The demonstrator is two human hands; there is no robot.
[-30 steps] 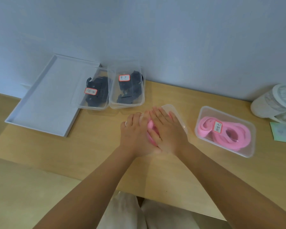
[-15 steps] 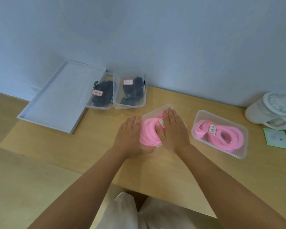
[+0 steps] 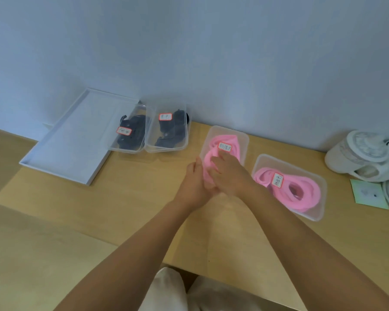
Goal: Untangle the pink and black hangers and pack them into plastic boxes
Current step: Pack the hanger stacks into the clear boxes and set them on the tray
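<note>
A clear plastic box (image 3: 245, 140) with a labelled lid holds pink hangers (image 3: 225, 140) and lies mid-table near the wall. My left hand (image 3: 194, 182) grips its near left corner. My right hand (image 3: 230, 176) lies over its near end, fingers on the lid. A second lidded box (image 3: 319, 182) of pink hangers (image 3: 301, 194) sits to the right, untouched. At the back left, two lidded boxes (image 3: 112, 140) (image 3: 153, 140) of black hangers (image 3: 133, 133) (image 3: 173, 131) stand side by side against the wall.
A flat white tray (image 3: 76, 140) lies at the far left, its right edge touching the black-hanger boxes. White round objects (image 3: 364, 153) and a green paper note (image 3: 368, 194) sit at the right edge. The table's front edge runs just below my forearms.
The pink hanger box under my hands has slid away from me toward the wall. My hands went with it and now sit on its near end, leaving most of the lid in view.
</note>
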